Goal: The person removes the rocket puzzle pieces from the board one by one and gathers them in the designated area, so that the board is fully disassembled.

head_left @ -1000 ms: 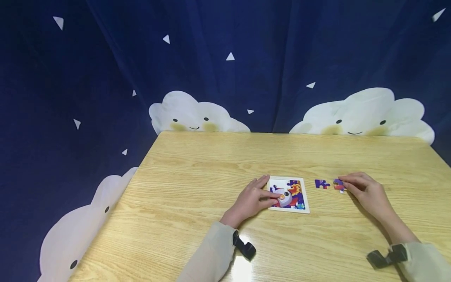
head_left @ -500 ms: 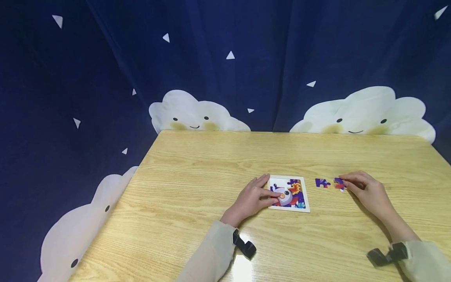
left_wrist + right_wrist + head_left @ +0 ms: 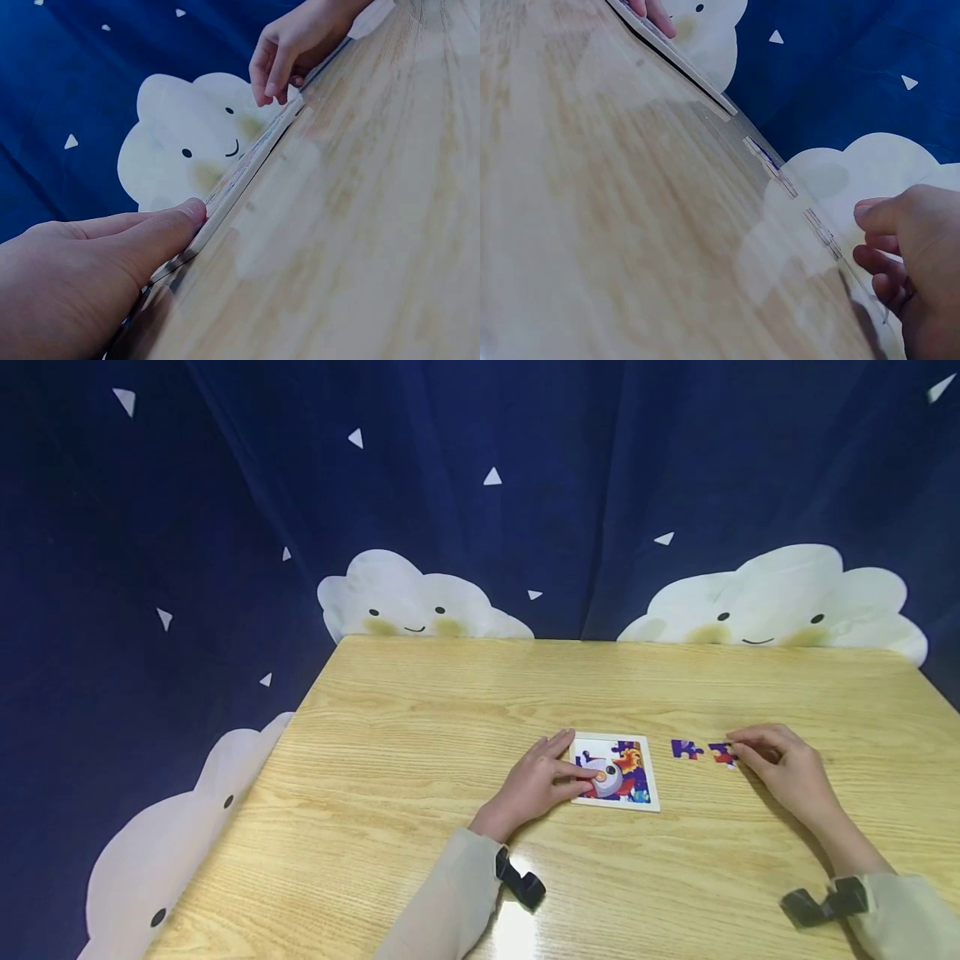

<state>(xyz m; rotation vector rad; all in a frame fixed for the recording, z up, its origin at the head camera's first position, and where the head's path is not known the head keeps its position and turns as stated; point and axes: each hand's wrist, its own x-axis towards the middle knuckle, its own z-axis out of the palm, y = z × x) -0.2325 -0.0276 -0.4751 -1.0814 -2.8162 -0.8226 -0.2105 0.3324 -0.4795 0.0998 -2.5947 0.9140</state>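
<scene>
My left hand (image 3: 534, 781) rests on the left side of a small framed jigsaw (image 3: 633, 805). Its thumb and index finger (image 3: 581, 772) lie across the printed penguin-like face, while other fingers line the white frame. My right hand (image 3: 791, 772) is bent over a loose purple and red puzzle piece (image 3: 722, 755), fingertips at its upper right corner. In the right wrist view that puzzle piece (image 3: 823, 234) lies flat, with a gap between thumb and fingers; I cannot tell whether they touch it. A second puzzle piece (image 3: 686, 749), purple, sits between it and the frame.
Everything lies on a light wooden table (image 3: 420, 718). A dark blue curtain (image 3: 480, 552) with white clouds and triangles hangs behind and left of it. Black straps with small devices (image 3: 522, 885) circle both wrists.
The puzzle piece under my right fingers has turned; its purple and red print now faces another way. My left hand, the framed jigsaw and the second piece look unmoved.
</scene>
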